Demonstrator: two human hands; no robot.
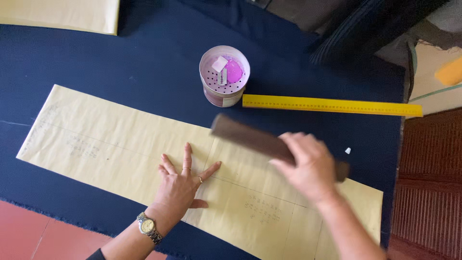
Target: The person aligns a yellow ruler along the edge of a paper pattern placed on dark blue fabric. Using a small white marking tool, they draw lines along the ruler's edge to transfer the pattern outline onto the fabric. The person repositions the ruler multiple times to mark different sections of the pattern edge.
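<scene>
Fingers of the left hand (180, 185) are spreading flat and apart on a long yellow paper pattern (110, 139), pressing it onto dark blue fabric (144, 58) covering the counter. The right hand (308, 166) is gripping a dark brown bar (250, 137), blurred, its fingers clamped around it just above the pattern. A yellow ruler (332, 105) is lying beyond, beside a round white tin (224, 77) holding pink chalk pieces.
</scene>
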